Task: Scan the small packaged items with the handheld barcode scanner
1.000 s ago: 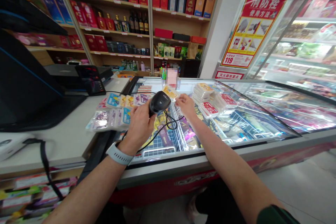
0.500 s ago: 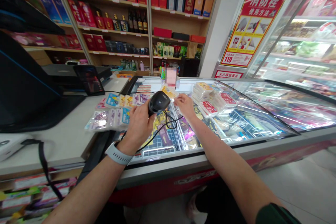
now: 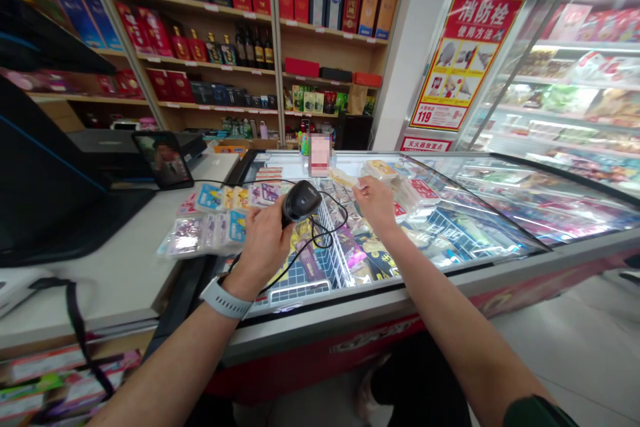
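My left hand (image 3: 264, 243) is wrapped round a black barcode scanner (image 3: 303, 199) above the glass-topped freezer (image 3: 360, 293). A thin black cable (image 3: 327, 235) loops over the glass near it. To its right, my right hand (image 3: 377, 203) pinches the edge of a yellowish, clear-wrapped packet (image 3: 344, 177), blurred in places. Just beyond that hand lie stacked packets with yellow labels (image 3: 380, 169) and red-labelled packets (image 3: 424, 189). On the left, packets with blue and purple labels (image 3: 207, 237) rest at the border of counter and freezer.
A phone (image 3: 163, 160) leans upright on the white counter (image 3: 120, 230), beside a dark monitor stand (image 3: 45, 180). At the freezer's far edge stands a pinkish sign (image 3: 320, 152). Shelves of boxes and bottles (image 3: 257, 47) line the back; a lit display cooler (image 3: 575, 87) stands right.
My right hand has moved right with the packet, away from the scanner towards the stacked packets. My left hand still holds the scanner in about the same spot. The view has shifted slightly.
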